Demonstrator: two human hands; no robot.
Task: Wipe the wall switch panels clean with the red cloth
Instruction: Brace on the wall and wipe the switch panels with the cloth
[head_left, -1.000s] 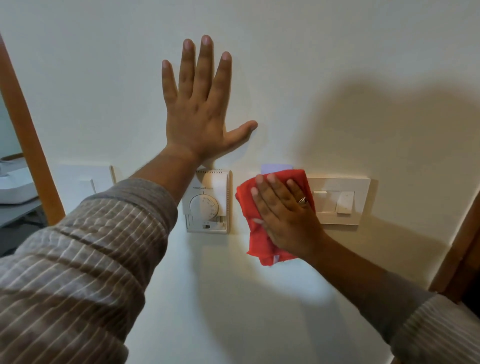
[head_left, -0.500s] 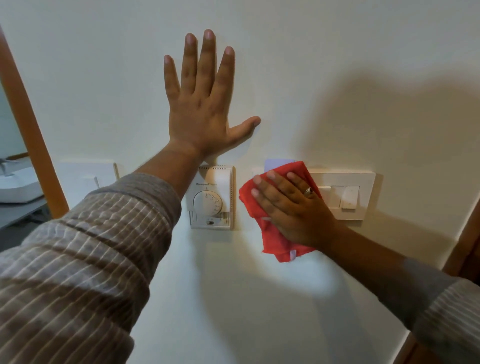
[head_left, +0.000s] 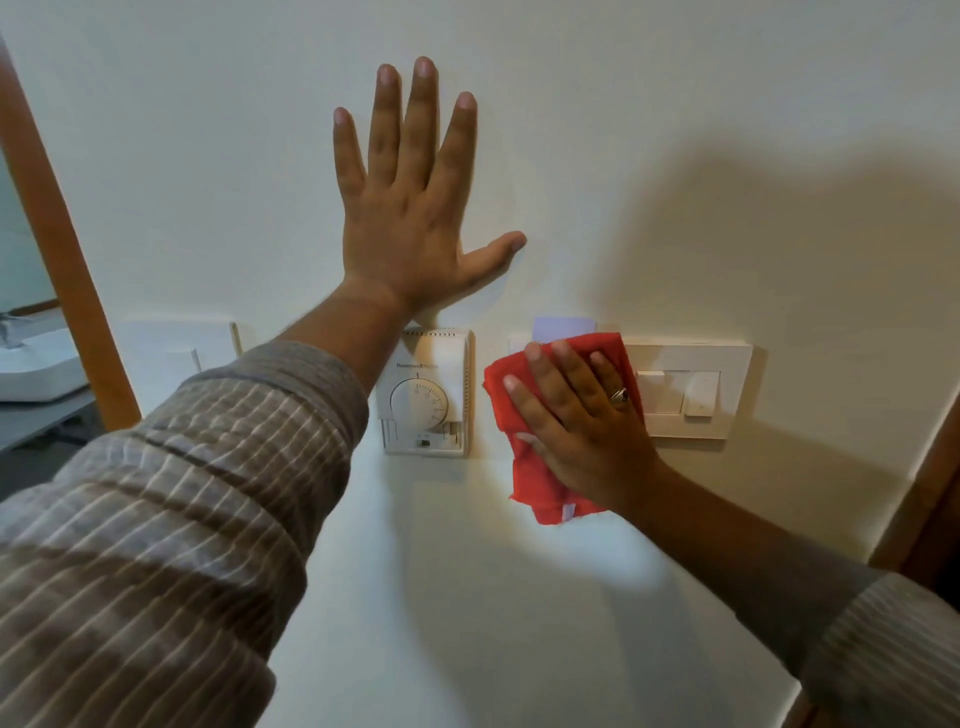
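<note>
My right hand presses the red cloth flat against the left part of a white switch panel, whose two rocker switches on the right stay uncovered. A pale card sticks out above the cloth. Left of the cloth sits a white dial thermostat. My left hand lies flat on the wall above the thermostat, fingers spread, holding nothing. Another white panel shows at the left, partly hidden by my left sleeve.
A wooden door frame runs along the left edge, with a white basin on a grey counter beyond it. A second wooden frame stands at the right. Bare white wall lies below the panels.
The right hand with the cloth has shifted slightly left and up over the switch panel. The left hand stays pressed on the wall.
</note>
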